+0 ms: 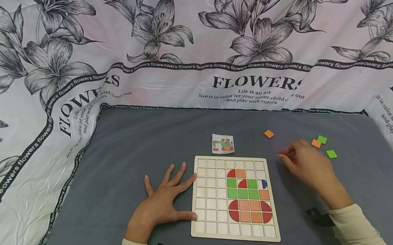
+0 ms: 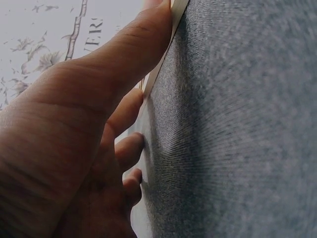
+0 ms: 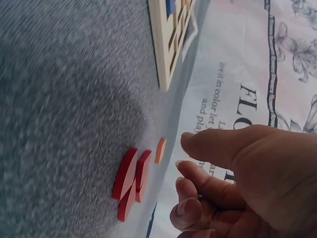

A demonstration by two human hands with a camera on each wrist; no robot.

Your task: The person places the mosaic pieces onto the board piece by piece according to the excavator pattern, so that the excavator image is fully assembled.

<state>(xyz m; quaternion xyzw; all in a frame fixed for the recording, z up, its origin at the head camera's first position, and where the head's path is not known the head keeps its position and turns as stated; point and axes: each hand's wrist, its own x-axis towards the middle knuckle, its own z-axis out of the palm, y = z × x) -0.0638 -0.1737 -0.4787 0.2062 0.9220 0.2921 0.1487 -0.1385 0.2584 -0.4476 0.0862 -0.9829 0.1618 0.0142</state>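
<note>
"Pieces in red point(image 3: 126, 174): where do they lie?"

"Clustered on the grey cloth point(image 1: 135, 150), right of the grid board point(image 1: 208, 192), just beside the fingertips of the right hand point(image 1: 310, 167); the right-wrist view shows long axes roughly parallel, slightly tilted."

"And the hands?"

"Right, the nearer: fingers loosely bent, thumb and forefinger slightly apart, nothing visible between. Left hand point(image 1: 158, 204): spread wide, thumb and forefinger touching the board's left edge, well apart from the pieces."

Flwr-print drape point(image 1: 174, 83) round gry surf. point(image 1: 111, 175)
</note>
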